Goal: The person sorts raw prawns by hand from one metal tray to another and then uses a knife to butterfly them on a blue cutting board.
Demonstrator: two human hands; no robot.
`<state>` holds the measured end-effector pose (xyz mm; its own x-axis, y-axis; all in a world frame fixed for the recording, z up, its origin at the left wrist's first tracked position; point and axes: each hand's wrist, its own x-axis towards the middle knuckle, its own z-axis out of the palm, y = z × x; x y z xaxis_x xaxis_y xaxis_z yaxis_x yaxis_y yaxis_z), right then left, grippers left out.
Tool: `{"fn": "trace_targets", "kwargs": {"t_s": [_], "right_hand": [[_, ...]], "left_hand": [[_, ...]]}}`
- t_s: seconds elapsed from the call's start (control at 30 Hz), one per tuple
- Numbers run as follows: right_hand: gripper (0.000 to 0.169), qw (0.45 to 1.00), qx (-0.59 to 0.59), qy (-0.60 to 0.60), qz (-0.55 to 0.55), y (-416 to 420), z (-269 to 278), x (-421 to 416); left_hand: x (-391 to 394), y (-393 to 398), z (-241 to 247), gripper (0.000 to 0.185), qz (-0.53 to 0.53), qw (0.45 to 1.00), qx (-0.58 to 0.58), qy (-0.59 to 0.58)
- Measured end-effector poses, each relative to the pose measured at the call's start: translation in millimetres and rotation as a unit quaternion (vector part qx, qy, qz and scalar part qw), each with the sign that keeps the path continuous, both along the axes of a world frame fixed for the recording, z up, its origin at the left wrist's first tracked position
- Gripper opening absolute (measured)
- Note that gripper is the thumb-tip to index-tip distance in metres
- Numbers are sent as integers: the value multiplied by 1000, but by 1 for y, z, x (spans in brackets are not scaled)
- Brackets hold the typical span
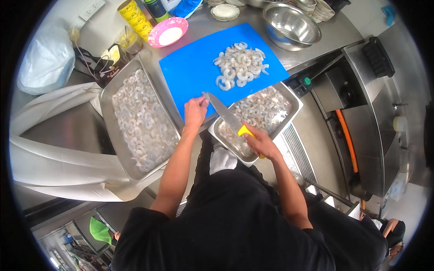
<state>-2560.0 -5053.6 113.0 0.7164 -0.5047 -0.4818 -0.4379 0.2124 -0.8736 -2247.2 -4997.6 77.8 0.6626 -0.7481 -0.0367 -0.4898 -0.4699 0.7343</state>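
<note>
My right hand [263, 141] grips the yellow handle of a kitchen knife [225, 113], its blade angled up and left over the blue cutting board [190, 74]. At the blade's tip, the fingers of my left hand [195, 111] pinch a peeled shrimp [205, 95] against the board's near edge. A heap of peeled shrimp [240, 64] lies on the board's right half. To the left, a steel tray [103, 101] holds many more peeled shrimp. Below the board's right edge, partly under the knife, a second steel pan [296, 108] contains shrimp too.
A steel mixing bowl [291, 27] stands at the back right, near stacked small dishes [225, 12]. Behind the board are a pink bowl [168, 32] and a yellow-wrapped cylinder [135, 19]. A white plastic bag [47, 61] sits far left. Other people [393, 233] are at the lower edges.
</note>
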Motion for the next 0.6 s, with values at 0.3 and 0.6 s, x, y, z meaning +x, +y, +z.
{"fn": "trace_targets", "kwargs": {"t_s": [0.3,0.6], "right_hand": [[58,993,78,65,-62,47,39,-92],[59,968,50,31,-242,49,37,-124]], "left_hand": [[-38,-5,6,30,-109,994,-9,21],[-54,-87,8,46,-99,979,-60,-165]]}}
